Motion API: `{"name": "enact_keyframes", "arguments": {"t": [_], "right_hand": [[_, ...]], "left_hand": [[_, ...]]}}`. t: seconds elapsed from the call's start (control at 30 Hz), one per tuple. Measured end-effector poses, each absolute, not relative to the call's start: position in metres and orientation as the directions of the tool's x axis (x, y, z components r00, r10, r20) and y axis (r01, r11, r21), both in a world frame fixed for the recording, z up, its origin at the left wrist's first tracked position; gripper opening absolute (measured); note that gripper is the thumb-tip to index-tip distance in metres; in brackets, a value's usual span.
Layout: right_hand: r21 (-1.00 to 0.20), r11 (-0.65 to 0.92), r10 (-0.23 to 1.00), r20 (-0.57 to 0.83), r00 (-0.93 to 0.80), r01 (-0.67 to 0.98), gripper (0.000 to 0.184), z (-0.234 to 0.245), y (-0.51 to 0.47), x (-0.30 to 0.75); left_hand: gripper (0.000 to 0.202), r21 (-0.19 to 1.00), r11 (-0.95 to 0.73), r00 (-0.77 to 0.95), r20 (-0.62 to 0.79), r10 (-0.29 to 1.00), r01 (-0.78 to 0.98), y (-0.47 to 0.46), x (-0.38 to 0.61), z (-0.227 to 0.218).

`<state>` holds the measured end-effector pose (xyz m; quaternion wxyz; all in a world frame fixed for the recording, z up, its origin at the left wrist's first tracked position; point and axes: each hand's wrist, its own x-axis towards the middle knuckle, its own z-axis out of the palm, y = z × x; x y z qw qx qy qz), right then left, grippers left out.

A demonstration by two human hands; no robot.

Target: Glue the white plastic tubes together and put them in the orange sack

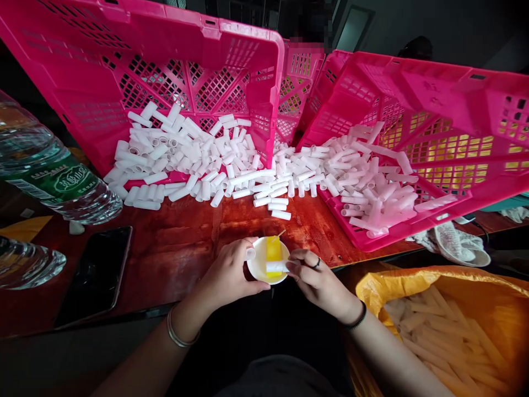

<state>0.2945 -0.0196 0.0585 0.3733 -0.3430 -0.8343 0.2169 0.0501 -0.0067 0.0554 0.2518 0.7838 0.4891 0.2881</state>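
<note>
My left hand (225, 275) is closed round the side of a small white bowl (258, 262) at the table's front edge. A short white tube (250, 253), seen end-on, sits by its fingers at the bowl's rim. Inside the bowl is a flat yellow piece (273, 246), with a thin stick beside its top. From the right, my right hand (316, 280) pinches another short white tube (276, 267) and holds it across the bowl, in front of the yellow piece. Whether this tube touches the yellow piece I cannot tell.
Many white tubes (198, 149) spill from a tipped pink crate (248, 49) onto the red-brown table (185, 237). More lie in a second pink crate (433, 82). A phone (97, 275) and water bottles (53, 171) stand left; an orange sack (491, 281) with longer tubes is right.
</note>
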Motion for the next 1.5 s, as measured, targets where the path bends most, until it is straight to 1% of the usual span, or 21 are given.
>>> {"name": "enact_keyframes", "arguments": {"t": [0.07,0.17,0.2,0.27,0.4,0.47,0.53,0.6,0.7,0.77,0.83,0.93,0.97,1.1,1.17,1.23,1.27,1.3,1.33,1.43,1.5], "right_hand": [[-0.655,0.654,0.747,0.484,-0.455,0.378,0.019,0.053,-0.020,0.294],[-0.841,0.441,0.876,0.327,-0.353,0.314,0.020,0.051,-0.021,0.292],[-0.869,0.391,0.899,0.289,-0.329,0.305,0.021,0.052,-0.021,0.291],[-0.843,0.412,0.898,0.312,-0.309,0.346,0.016,0.054,-0.022,0.291],[-0.657,0.627,0.778,0.491,-0.393,0.420,0.014,0.056,-0.024,0.293],[-0.723,0.567,0.818,0.434,-0.379,0.395,0.014,0.056,-0.025,0.292],[-0.842,0.398,0.900,0.280,-0.335,0.364,0.022,0.055,-0.026,0.291],[-0.870,0.322,0.928,0.211,-0.308,0.373,0.023,0.054,-0.027,0.290],[-0.727,0.531,0.842,0.394,-0.369,0.435,0.014,0.054,-0.026,0.290],[-0.647,0.636,0.768,0.479,-0.426,0.420,0.016,0.053,-0.025,0.290],[-0.712,0.589,0.799,0.445,-0.404,0.381,0.019,0.054,-0.025,0.289],[-0.836,0.415,0.899,0.315,-0.305,0.359,0.021,0.054,-0.027,0.287],[-0.830,0.412,0.902,0.315,-0.294,0.376,0.019,0.055,-0.027,0.287],[-0.721,0.563,0.820,0.431,-0.375,0.404,0.013,0.058,-0.029,0.288],[-0.813,0.468,0.869,0.352,-0.347,0.347,0.015,0.059,-0.029,0.288],[-0.915,0.265,0.938,0.173,-0.300,0.303,0.020,0.060,-0.029,0.288],[-0.930,0.208,0.951,0.119,-0.285,0.303,0.021,0.060,-0.029,0.289],[-0.920,0.216,0.951,0.122,-0.284,0.327,0.019,0.060,-0.029,0.290],[-0.882,0.290,0.936,0.182,-0.301,0.370,0.015,0.060,-0.029,0.291],[-0.595,0.662,0.745,0.456,-0.486,0.456,0.014,0.057,-0.027,0.298],[-0.450,0.785,0.618,0.529,-0.581,0.426,0.021,0.056,-0.024,0.300]], "left_hand": [[0.078,0.673,-0.401,0.361,0.207,0.909,0.622,-0.007,0.050,0.055],[0.077,0.670,-0.406,0.368,0.208,0.906,0.622,-0.006,0.050,0.054],[0.077,0.669,-0.406,0.369,0.207,0.906,0.623,-0.006,0.050,0.054],[0.079,0.667,-0.403,0.369,0.202,0.907,0.626,-0.006,0.050,0.053],[0.083,0.664,-0.397,0.366,0.195,0.910,0.634,-0.006,0.051,0.053],[0.083,0.664,-0.394,0.368,0.188,0.911,0.635,-0.006,0.050,0.052],[0.081,0.666,-0.396,0.374,0.185,0.909,0.633,-0.006,0.050,0.052],[0.080,0.665,-0.404,0.382,0.189,0.905,0.628,-0.006,0.050,0.052],[0.080,0.660,-0.409,0.382,0.195,0.903,0.630,-0.006,0.050,0.052],[0.081,0.659,-0.402,0.379,0.187,0.906,0.636,-0.006,0.050,0.052],[0.081,0.661,-0.394,0.378,0.176,0.909,0.639,-0.006,0.050,0.053],[0.080,0.664,-0.392,0.378,0.174,0.909,0.636,-0.006,0.050,0.053],[0.079,0.665,-0.393,0.378,0.176,0.909,0.635,-0.006,0.050,0.053],[0.080,0.671,-0.385,0.372,0.171,0.912,0.634,-0.006,0.050,0.053],[0.078,0.673,-0.379,0.369,0.167,0.914,0.635,-0.006,0.050,0.053],[0.077,0.673,-0.378,0.366,0.167,0.915,0.636,-0.006,0.049,0.053],[0.077,0.673,-0.378,0.365,0.169,0.916,0.637,-0.006,0.049,0.053],[0.077,0.672,-0.376,0.362,0.169,0.917,0.638,-0.005,0.050,0.052],[0.079,0.671,-0.373,0.359,0.168,0.918,0.641,-0.005,0.050,0.052],[0.082,0.667,-0.371,0.370,0.152,0.917,0.646,-0.003,0.050,0.053],[0.083,0.649,-0.414,0.405,0.175,0.898,0.638,-0.003,0.048,0.057]]}}
